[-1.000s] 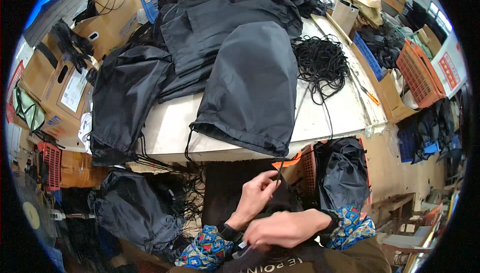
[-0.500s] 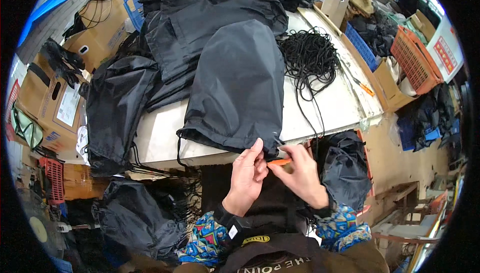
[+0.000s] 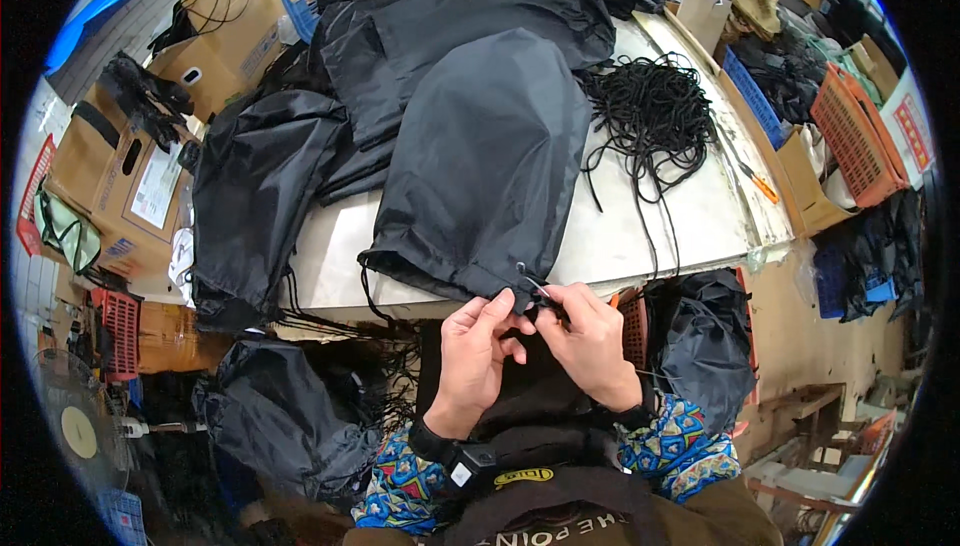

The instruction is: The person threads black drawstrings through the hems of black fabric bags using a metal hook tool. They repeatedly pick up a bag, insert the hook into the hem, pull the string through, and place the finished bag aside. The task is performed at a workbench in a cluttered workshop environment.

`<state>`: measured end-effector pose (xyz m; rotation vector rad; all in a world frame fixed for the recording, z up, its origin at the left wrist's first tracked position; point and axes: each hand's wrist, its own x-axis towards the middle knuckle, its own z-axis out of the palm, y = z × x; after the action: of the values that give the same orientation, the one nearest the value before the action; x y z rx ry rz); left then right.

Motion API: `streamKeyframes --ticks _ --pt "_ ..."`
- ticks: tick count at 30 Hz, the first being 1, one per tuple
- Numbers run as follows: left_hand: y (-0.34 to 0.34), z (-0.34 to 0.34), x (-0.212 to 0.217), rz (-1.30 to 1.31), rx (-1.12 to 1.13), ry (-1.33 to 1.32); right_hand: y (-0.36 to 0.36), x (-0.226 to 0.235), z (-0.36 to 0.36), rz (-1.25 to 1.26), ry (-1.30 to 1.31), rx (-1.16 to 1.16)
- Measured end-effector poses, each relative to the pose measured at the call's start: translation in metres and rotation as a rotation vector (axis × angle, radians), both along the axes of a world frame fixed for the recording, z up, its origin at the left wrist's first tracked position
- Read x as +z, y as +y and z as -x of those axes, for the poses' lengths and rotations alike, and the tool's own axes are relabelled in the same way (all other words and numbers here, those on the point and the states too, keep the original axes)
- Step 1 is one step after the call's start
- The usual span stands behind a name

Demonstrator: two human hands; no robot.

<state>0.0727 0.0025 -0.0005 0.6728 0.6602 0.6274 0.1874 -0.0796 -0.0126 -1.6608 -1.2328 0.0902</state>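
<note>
A black drawstring bag [image 3: 485,146] lies on the white table with its mouth toward me. My left hand [image 3: 472,356] is closed on the right corner of its hemmed mouth, thumb on top. Close beside it, my right hand [image 3: 590,344] pinches a thin metal tool [image 3: 532,283], whose small looped tip rests by the hem at that corner. My right fingers hide the tool's other end. A short black cord end hangs from the left side of the bag's mouth.
Stacked black bags [image 3: 480,16] lie behind, another black bag [image 3: 262,196] to the left. A tangle of black cords [image 3: 655,116] and an orange-handled cutter [image 3: 758,184] lie on the table [image 3: 700,221]. Cardboard boxes [image 3: 125,171] stand left; an orange basket [image 3: 858,126] is at right.
The orange handle that showed between my hands is no longer there. The metal tool's looped tip now shows above the bag's corner. The whole view has shifted slightly.
</note>
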Motion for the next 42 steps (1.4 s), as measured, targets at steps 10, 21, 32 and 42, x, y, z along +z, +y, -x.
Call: streamKeyframes --ticks 10,21,32,42 --pt "0.0 -0.003 -0.003 0.044 0.12 -0.017 -0.028 0.036 -0.01 0.218 -0.332 0.121" --pt "-0.008 -0.005 -0.012 -0.121 0.171 0.052 -0.009 0.021 0.005 0.249 -0.357 0.169" --pt "0.003 -0.018 -0.02 -0.205 -0.103 0.103 -0.057 0.08 -0.061 0.48 -0.32 0.249" --pt "0.061 0.029 -0.009 -0.145 0.263 -0.024 -0.058 0.085 -0.057 0.5 -0.168 0.297"
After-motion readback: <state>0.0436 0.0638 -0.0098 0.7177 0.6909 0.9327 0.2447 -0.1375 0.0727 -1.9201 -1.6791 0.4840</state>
